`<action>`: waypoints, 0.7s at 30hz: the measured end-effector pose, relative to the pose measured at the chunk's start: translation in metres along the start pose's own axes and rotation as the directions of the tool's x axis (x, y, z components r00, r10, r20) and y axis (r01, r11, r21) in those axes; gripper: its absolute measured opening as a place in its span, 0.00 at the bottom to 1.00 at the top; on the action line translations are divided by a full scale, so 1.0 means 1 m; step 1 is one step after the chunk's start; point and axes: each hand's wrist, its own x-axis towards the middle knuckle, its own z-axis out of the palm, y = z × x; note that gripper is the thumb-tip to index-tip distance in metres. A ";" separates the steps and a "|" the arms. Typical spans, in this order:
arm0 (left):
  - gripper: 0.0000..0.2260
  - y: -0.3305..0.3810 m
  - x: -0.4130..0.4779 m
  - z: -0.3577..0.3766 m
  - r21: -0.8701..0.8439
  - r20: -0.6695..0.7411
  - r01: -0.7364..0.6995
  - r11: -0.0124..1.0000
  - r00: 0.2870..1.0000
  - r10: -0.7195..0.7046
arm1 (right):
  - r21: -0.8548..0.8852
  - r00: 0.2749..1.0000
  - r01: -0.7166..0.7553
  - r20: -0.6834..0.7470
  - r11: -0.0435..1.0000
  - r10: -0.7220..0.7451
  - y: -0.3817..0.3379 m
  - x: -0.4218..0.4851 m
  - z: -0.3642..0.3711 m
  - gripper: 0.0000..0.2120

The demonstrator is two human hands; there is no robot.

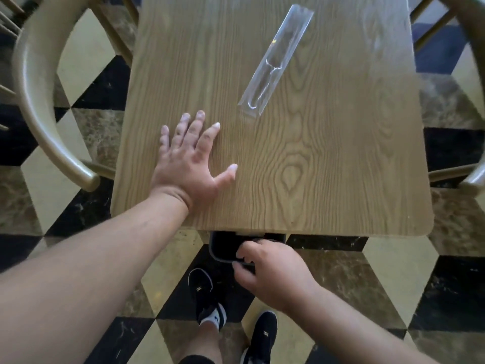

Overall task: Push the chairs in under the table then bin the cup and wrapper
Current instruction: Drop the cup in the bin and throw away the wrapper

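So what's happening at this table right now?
A person leans over a light wooden table, left hand pressed flat on top. The right hand grips the rim of a dark bin tucked under the near edge. A clear plastic wrapper lies on the table. No cup is in view.

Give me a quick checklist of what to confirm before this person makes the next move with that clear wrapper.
1. Wrapper within reach on the table: ok, it lies flat, untouched.
2. A hand free to take it: ok, the left hand rests flat on the table, holding nothing.
3. Bin ready: ok, the right hand grips its rim at the table's near edge, mouth open.
4. Cup binned: cannot tell; no cup on the table, and the bin's inside is dark.
5. Chairs pushed in: cannot tell; the left chair and right chair sit beside the table, seats mostly hidden.
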 end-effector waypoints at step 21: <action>0.41 -0.002 0.003 0.001 -0.014 -0.008 0.005 1.000 1.000 -0.005 | 0.226 0.795 -0.332 -0.455 0.916 0.400 0.016 0.229 -0.205 0.45</action>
